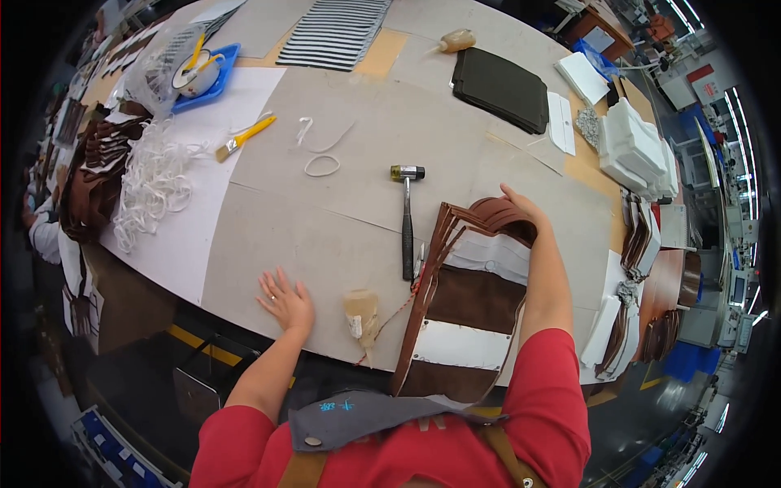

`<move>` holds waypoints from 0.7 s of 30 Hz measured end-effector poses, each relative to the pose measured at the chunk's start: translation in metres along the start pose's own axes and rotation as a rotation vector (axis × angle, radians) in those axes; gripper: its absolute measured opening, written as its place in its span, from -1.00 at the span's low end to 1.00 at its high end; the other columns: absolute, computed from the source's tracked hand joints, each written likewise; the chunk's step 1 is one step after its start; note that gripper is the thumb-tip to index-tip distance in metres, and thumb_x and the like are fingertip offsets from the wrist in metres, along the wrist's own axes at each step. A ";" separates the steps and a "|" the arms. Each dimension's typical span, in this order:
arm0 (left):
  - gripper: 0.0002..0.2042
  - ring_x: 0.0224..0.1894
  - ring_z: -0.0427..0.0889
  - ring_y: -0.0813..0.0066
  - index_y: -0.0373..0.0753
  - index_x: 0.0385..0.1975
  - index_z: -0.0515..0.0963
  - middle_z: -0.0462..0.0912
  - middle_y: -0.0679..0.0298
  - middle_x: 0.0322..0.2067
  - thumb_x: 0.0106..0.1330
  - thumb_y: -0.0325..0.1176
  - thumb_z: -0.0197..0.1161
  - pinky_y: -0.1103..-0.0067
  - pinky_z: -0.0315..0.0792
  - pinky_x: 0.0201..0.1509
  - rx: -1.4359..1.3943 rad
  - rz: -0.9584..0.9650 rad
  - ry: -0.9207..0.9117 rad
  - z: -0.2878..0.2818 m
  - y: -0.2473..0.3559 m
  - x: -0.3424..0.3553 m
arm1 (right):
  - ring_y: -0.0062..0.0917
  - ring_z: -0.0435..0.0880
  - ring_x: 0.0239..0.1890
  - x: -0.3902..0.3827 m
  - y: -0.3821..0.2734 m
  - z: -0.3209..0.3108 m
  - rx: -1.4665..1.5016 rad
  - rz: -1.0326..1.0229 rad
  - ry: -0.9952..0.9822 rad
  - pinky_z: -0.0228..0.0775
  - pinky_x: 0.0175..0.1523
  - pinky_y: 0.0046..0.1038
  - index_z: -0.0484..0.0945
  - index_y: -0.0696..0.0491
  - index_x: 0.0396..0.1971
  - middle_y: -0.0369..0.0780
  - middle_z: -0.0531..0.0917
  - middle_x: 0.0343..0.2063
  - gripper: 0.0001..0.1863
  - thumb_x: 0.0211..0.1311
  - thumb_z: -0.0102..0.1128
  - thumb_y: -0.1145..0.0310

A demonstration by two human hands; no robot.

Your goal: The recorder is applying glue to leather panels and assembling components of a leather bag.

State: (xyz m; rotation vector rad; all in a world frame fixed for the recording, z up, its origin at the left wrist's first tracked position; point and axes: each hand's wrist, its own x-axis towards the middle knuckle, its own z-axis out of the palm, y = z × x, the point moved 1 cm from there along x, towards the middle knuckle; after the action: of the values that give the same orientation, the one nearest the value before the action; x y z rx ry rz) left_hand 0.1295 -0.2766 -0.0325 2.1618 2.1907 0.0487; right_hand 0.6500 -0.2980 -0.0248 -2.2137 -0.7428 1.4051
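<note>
My left hand (286, 303) lies on the grey table top (268, 220), fingers spread, holding nothing. Just right of it is a translucent squeeze bottle (362, 313) with a pale label, its tip toward me. A thick stack of brown leather pieces with white backing panels (470, 305) lies at my right, along the near edge. My right hand (525, 210) curls around the far, bent-over end of this stack; the palm and some fingers are hidden. Beyond the stack's left side lies a two-faced mallet (407, 215) with a black handle, its yellow and black head pointing away.
At the left are a tangle of white strips (159, 183), a brush with a yellow handle (246, 138) and a blue tray (220, 77) with a cup. Dark flat panels (500, 89) and white stacked pieces (639, 150) lie at the far right. Striped sheets (333, 32) are at the back.
</note>
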 end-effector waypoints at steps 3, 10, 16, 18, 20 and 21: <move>-0.48 0.23 -0.19 0.18 -0.17 0.11 0.03 -0.06 0.08 0.14 0.13 -0.19 -0.09 0.12 -0.31 0.18 -0.004 0.006 0.026 -0.001 -0.004 0.002 | -0.54 0.46 -0.41 -0.014 -0.010 0.007 0.235 0.056 -0.092 0.25 -0.22 -0.55 0.50 0.12 -0.46 -0.23 0.55 -0.46 -0.45 0.05 -0.15 -0.13; -0.51 0.19 -0.09 0.18 -0.17 0.08 0.08 0.03 0.09 0.10 0.13 -0.23 -0.07 0.16 -0.23 0.17 -0.057 0.053 0.116 -0.008 0.002 0.010 | -0.57 0.50 -0.48 -0.071 -0.043 0.007 0.448 0.104 -0.085 0.34 -0.29 -0.55 0.49 0.13 -0.47 -0.25 0.56 -0.50 -0.58 0.06 -0.07 0.02; -0.61 -0.03 0.21 0.21 -0.23 -0.12 0.28 0.33 0.13 -0.18 0.00 -0.34 0.11 0.37 -0.02 0.08 -0.961 0.643 0.045 -0.061 0.133 -0.023 | -0.53 0.51 -0.44 -0.081 -0.027 0.007 0.554 0.012 -0.067 0.36 -0.28 -0.52 0.47 0.14 -0.37 -0.21 0.55 -0.44 -0.64 0.10 -0.09 0.12; -0.37 0.05 0.15 0.20 -0.18 0.02 0.18 0.21 0.11 -0.02 -0.12 -0.21 0.22 0.34 -0.10 0.13 -0.910 0.957 -0.065 -0.107 0.208 -0.048 | -0.55 0.51 -0.43 -0.085 -0.015 0.003 0.490 -0.085 -0.020 0.36 -0.28 -0.52 0.46 0.17 -0.37 -0.20 0.55 -0.42 -0.63 0.10 -0.08 0.13; -0.26 0.12 0.07 0.18 -0.16 0.10 0.04 0.10 0.10 0.06 -0.14 -0.17 0.23 0.29 -0.16 0.17 -0.724 1.203 0.006 -0.119 0.256 -0.053 | -0.59 0.47 -0.43 -0.103 -0.026 0.011 0.391 -0.206 0.040 0.32 -0.28 -0.53 0.45 0.19 -0.41 -0.21 0.54 -0.46 -0.63 0.10 -0.09 0.13; -0.21 0.14 0.05 0.15 -0.15 0.12 -0.02 0.05 0.09 0.09 -0.15 -0.15 0.24 0.22 -0.15 0.16 -0.624 1.203 -0.028 -0.115 0.274 -0.048 | -0.60 0.44 -0.43 -0.109 -0.030 0.015 0.257 -0.296 0.114 0.30 -0.29 -0.54 0.44 0.19 -0.43 -0.21 0.53 -0.48 -0.64 0.10 -0.08 0.14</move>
State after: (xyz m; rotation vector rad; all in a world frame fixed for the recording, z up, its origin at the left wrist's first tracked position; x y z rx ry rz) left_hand 0.3954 -0.3183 0.1018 2.5722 0.4362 0.6224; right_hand 0.5923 -0.3429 0.0620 -1.8819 -0.7662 1.1484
